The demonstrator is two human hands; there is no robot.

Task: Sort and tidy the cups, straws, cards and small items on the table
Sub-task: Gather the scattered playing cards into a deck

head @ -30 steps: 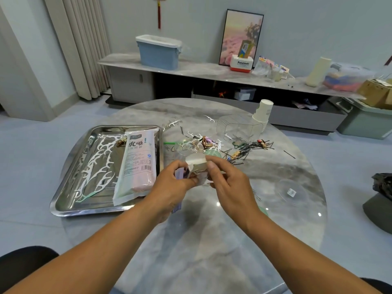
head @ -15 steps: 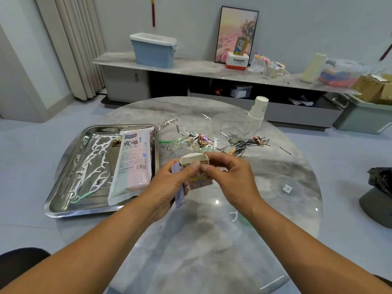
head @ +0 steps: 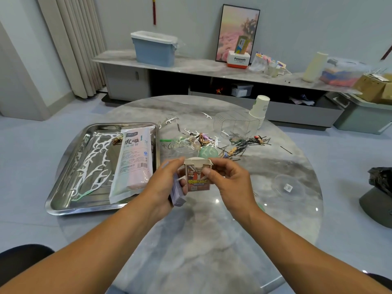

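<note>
Both hands, left (head: 163,183) and right (head: 228,179), grasp the card box (head: 197,177), left also cards (head: 177,193). Picks lie in the tray (head: 63,200); pins (head: 244,146) wait unsorted on the surface (head: 212,240).

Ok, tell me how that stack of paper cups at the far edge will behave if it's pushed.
The stack of paper cups stands tall, narrow and leaning, so it probably tips rather than slides. Being paper, it is likely light and crushable.
</note>
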